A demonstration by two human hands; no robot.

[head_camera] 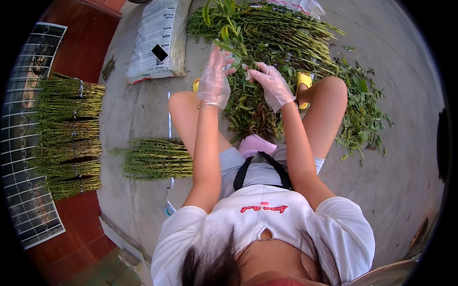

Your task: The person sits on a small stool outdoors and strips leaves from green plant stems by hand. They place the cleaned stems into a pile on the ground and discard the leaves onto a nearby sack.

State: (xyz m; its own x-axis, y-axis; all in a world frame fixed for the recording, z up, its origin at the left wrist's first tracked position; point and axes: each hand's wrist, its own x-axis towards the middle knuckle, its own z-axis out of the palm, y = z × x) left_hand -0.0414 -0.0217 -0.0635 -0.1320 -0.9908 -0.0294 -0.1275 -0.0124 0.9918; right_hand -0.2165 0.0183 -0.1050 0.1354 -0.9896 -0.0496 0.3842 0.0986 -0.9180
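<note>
Both of my hands wear clear plastic gloves, raised between my knees. My right hand (271,85) pinches the lower part of a leafy green stalk (238,34), whose top leans up and to the left. Beside that stalk is my left hand (214,77), fingers extended and apart; leaves overlap its fingertips, and whether it touches the stem is unclear. Under the hands lies a heap of stripped leaves (250,103), some wilted brown. Beyond it is a large pile of cut stalks (286,32), their bare ends pointing right.
A trimmed stalk bundle (157,159) lies left of me across a white strap (169,114). Several tied bundles (71,132) line the red wall (80,46). A printed woven sack (154,43) lies ahead left. Loose leaves (361,121) cover concrete at right. Yellow slippers (303,80) are on my feet.
</note>
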